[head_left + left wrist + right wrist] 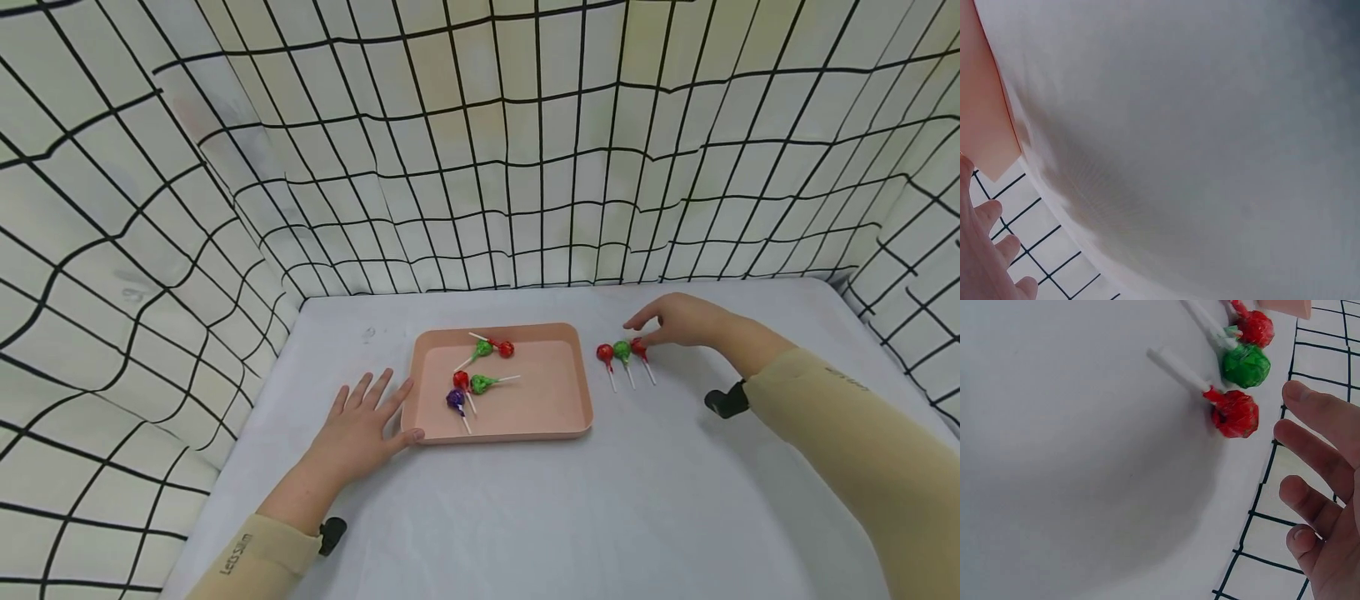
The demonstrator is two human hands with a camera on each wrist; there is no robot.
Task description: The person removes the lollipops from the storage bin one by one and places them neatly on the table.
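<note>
A pink tray point(547, 383) lies on the table with several wrapped lollipops at its left side. Among them are a purple lollipop point(455, 399) and a green lollipop point(481, 384). My left hand point(360, 433) has its fingers spread, with the thumb and index fingertip right at the tray's left rim. To the right of the tray, three lollipops lie in a row: one red point(604, 353), one green point(622, 351) and another red point(1235, 414) on the right. Above this last one hovers my right hand point(678, 320), fingers loosely bent and nothing held between them.
White cloth covers the table point(525, 517). Behind it and along both sides rise white walls with a black grid point(465, 183). Each wrist carries a small black camera, such as the one point(727, 401) under the right sleeve.
</note>
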